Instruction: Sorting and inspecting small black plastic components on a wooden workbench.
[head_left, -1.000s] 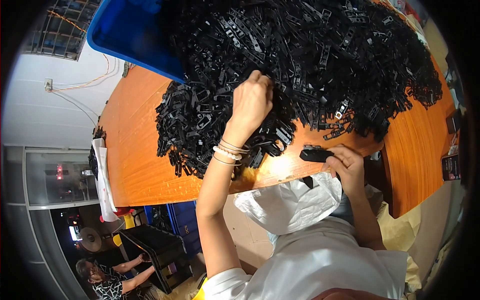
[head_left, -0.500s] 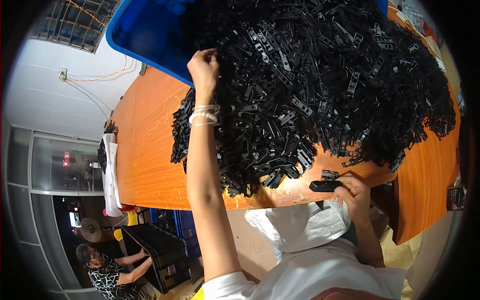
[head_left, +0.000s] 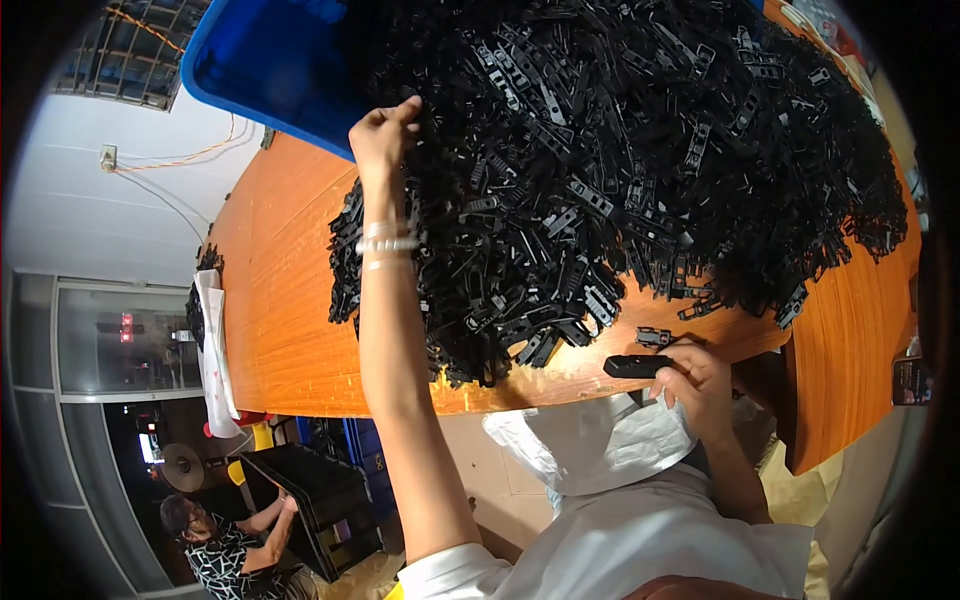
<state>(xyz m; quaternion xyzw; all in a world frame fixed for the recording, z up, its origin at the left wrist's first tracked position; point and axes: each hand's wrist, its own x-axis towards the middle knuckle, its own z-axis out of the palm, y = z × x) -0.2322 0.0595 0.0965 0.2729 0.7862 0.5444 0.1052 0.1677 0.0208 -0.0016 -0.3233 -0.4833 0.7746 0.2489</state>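
Note:
My left hand [head_left: 382, 138] is stretched far out over the edge where the blue bin meets the heap of black plastic parts [head_left: 540, 210]. Its fingers are curled and pinched together; anything between them is lost against the dark pile. Near the table's front edge, my right hand [head_left: 698, 388] grips a long black plastic piece [head_left: 632, 367] with angled ends by its right end. Just beyond that piece, a small black slotted part [head_left: 655, 337] lies on the wood, apart from the heap.
A blue bin [head_left: 265, 117] stands at the far left of the orange-brown wooden table [head_left: 285, 290]. White sheeting [head_left: 213, 350] hangs at the table's left end. Beyond the left front edge, another person [head_left: 240, 545] handles a black crate [head_left: 310, 500]. A white bag [head_left: 560, 455] hangs before me.
The view has shifted slightly. My left hand stays by the bin's edge, its fingertips now pointing more upward. My right hand still holds the black plastic piece in nearly the same place.

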